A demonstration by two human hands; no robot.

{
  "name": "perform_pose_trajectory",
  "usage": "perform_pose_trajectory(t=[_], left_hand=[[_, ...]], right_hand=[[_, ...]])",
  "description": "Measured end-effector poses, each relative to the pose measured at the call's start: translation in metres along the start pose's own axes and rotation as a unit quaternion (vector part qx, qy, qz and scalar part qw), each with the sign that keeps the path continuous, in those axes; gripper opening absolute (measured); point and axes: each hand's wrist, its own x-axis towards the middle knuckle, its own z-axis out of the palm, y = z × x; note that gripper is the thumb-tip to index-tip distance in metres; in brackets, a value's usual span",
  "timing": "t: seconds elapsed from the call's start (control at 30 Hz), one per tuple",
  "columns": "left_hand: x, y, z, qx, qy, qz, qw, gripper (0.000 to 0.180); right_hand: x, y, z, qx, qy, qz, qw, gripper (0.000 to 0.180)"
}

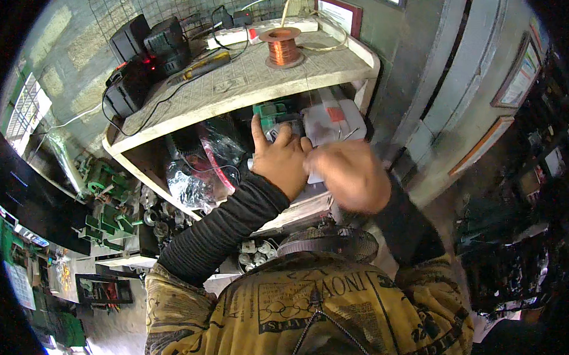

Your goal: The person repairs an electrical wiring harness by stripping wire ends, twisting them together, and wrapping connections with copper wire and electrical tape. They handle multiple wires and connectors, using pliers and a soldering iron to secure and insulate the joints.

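Note:
My left hand (281, 163) reaches into the shelf opening below the top board. Its index finger points forward and the other fingers bend over a grey part beside a green tool-like item (270, 112). A small silver end (251, 164) pokes out by the palm; what lies under the hand is hidden. Close against its thumb side, my right hand (353, 176) is curled and smeared by motion, so its fingers cannot be read. Just beyond it stands a translucent plastic box (333, 121) with an orange-red patch. Clear plastic wrapping (196, 181) fills the shelf at left.
On the board (229, 85) above stand a spool of copper wire (283, 49), black battery chargers (131, 86), a yellow-grey hand tool (206, 65) and a white power strip (262, 32). Cables hang over its left edge. A round black fan grille (328, 242) sits close below my arms.

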Motion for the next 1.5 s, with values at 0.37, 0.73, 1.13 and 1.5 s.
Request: perform_pose_trajectory(t=[0.37, 0.73, 1.13, 1.5], left_hand=[[0.006, 0.006, -0.027, 0.038, -0.085, 0.025, 0.995, 0.022], [0.014, 0.012, -0.033, -0.011, -0.047, -0.002, 0.999, 0.045], [0.022, 0.008, -0.027, -0.055, -0.212, 0.036, 0.975, 0.056], [0.021, 0.000, -0.028, -0.052, -0.175, 0.039, 0.982, 0.056]], right_hand=[[0.051, 0.080, -0.030, 0.232, -0.194, 0.240, 0.923, 0.002], [-0.001, 0.118, 0.022, 0.446, 0.010, 0.302, 0.842, 0.006], [0.049, 0.100, -0.040, 0.435, -0.297, 0.116, 0.842, 0.004], [0.047, 0.125, -0.006, 0.670, -0.240, 0.258, 0.653, 0.012]])
